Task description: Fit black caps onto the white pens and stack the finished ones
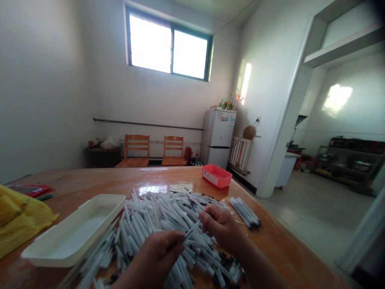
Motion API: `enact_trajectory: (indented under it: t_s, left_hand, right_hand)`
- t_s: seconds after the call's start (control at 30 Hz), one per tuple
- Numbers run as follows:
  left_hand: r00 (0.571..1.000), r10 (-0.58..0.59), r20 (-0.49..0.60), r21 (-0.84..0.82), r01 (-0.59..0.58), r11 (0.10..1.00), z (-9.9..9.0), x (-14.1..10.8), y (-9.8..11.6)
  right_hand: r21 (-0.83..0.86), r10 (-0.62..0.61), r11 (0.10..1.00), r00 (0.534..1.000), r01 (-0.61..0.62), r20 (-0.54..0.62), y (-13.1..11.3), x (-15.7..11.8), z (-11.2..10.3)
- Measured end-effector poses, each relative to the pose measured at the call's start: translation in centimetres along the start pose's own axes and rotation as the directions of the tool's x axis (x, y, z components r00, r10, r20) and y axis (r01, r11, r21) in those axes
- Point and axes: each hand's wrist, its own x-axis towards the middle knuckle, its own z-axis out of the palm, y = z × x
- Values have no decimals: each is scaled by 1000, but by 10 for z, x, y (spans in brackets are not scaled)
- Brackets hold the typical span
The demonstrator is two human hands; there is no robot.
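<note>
1. Left hand (161, 255) and right hand (221, 225), fingertips closed, pinch opposite ends of a pen tube (191, 231).
2. It hangs over a heap of tubes (162, 218).
3. Left: white tray (76, 230).
4. Beyond: pink basket (219, 180), table's far edge.
5. Farther: refrigerator (221, 134).

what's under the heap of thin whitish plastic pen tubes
A glossy orange-brown wooden tabletop bears the heap of tubes, visible around it. What else lies beneath is covered; the left hand hides part of the near side.

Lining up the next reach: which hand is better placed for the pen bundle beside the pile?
Probably the right hand: it is nearer the pen bundle; the left hand is farther left.
</note>
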Motion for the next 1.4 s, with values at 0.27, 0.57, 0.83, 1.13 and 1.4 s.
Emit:
enact_trajectory:
  t_s: [0.27,0.57,0.83,1.13,1.4]
  left_hand:
    - [1000,-7,14,-16,7,1000,0,0,-2]
    - [999,-2,53,-21,3,1000,1,1,-4]
    - [998,-13,54,-34,15,999,-1,0,-4]
    - [999,-3,45,-18,4,1000,2,-1,-3]
    - [999,-22,49,-39,24,999,1,-1,-1]
  right_hand:
    - [19,15,1000,999,-15,29,1,0,0]
    - [113,31,993,999,-32,13,0,0,1]
    - [104,41,994,999,-39,-18,3,1,1]
    - [55,23,998,999,-21,-45,0,1,0]
    - [123,45,992,999,-43,-16,-3,0,0]
